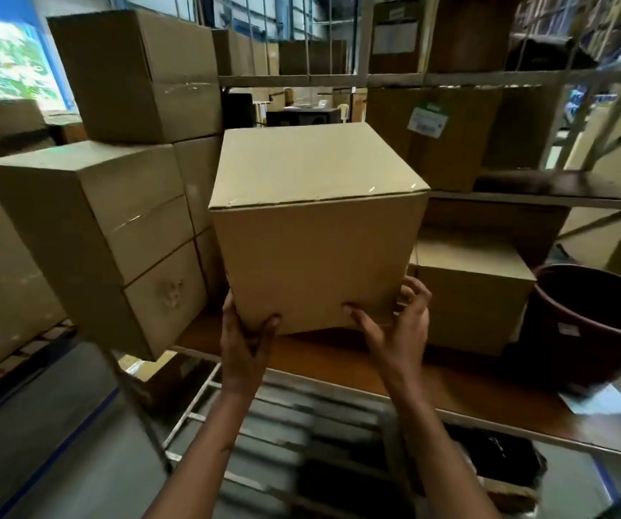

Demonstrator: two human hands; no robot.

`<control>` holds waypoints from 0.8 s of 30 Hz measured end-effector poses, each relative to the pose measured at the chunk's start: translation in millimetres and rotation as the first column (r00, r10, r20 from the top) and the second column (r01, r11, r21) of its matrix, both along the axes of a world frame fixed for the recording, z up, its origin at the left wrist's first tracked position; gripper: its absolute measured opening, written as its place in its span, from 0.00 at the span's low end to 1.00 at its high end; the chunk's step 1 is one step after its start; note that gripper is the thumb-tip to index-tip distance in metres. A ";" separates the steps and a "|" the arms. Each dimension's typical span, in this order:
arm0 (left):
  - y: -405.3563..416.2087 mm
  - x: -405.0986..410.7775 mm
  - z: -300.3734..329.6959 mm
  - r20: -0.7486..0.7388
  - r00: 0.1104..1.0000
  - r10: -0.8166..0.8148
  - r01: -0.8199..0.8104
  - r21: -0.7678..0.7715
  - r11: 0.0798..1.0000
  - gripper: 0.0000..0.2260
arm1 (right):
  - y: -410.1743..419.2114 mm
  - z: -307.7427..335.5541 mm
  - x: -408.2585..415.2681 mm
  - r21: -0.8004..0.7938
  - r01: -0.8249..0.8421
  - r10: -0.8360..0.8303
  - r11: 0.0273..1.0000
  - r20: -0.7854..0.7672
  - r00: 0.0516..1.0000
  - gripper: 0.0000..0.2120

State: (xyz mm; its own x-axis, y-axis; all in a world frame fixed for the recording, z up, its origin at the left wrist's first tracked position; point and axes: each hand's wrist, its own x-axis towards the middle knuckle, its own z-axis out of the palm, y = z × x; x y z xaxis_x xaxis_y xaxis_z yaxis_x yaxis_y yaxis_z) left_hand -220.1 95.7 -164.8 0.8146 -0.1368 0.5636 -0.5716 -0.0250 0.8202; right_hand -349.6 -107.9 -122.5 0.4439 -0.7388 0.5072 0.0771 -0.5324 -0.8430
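Note:
A sealed brown cardboard box [316, 234] hangs in the air above a brown shelf board [338, 361], tilted slightly. My left hand [245, 339] grips its lower left corner, thumb on the front face and fingers underneath. Around the lower right corner my right hand [395, 331] curls, thumb on the front and fingers round the side. Clear tape runs along the box's top seam.
Stacked cardboard boxes [103, 226] stand close on the left, with one more [140, 73] on top. A low box [477, 290] and a dark brown tub [597, 320] sit on the shelf to the right. Metal rack frames [488, 78] carry more boxes behind. A wire rack [264, 425] lies below.

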 end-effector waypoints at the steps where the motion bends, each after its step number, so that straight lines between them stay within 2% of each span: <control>1: -2.8 -7.7 -11.4 0.005 1.000 -0.029 0.029 0.010 1.000 0.37 | -2.6 -10.7 -14.0 0.003 0.017 -0.017 1.000 -0.016 1.000 0.47; 3: -7.9 -24.4 -37.8 -0.002 0.997 -0.071 0.071 0.044 0.997 0.37 | -5.2 -36.4 -42.2 -0.013 0.060 -0.061 0.998 -0.042 0.997 0.45; 7: -16.6 -61.2 -93.4 -0.189 0.978 -0.082 0.115 0.170 0.979 0.40 | -5.6 -95.3 -91.4 0.017 0.141 -0.137 0.990 -0.140 0.981 0.45; 10: -30.0 -81.4 -121.4 -0.323 0.942 -0.087 0.170 0.236 0.957 0.37 | -14.1 -130.0 -113.8 0.024 0.172 -0.163 0.985 -0.224 0.961 0.45; 13: -46.6 -86.3 -141.1 -0.401 0.910 -0.105 0.232 0.282 0.931 0.35 | -28.1 -149.8 -127.1 0.066 0.175 -0.145 0.982 -0.319 0.936 0.41; 17: -68.6 -84.3 -153.8 -0.462 0.882 -0.094 0.295 0.385 0.875 0.38 | -55.4 -170.6 -133.9 0.127 0.134 -0.057 0.983 -0.484 0.873 0.34; 20: -80.4 -82.3 -153.8 -0.458 0.884 -0.093 0.314 0.434 0.844 0.38 | -73.0 -177.8 -135.5 0.171 0.071 0.030 0.983 -0.527 0.849 0.29; 24: -91.5 -73.1 -149.2 -0.431 0.901 0.046 0.220 0.547 0.808 0.28 | -86.8 -177.3 -131.0 0.176 0.048 0.061 0.983 -0.565 0.823 0.23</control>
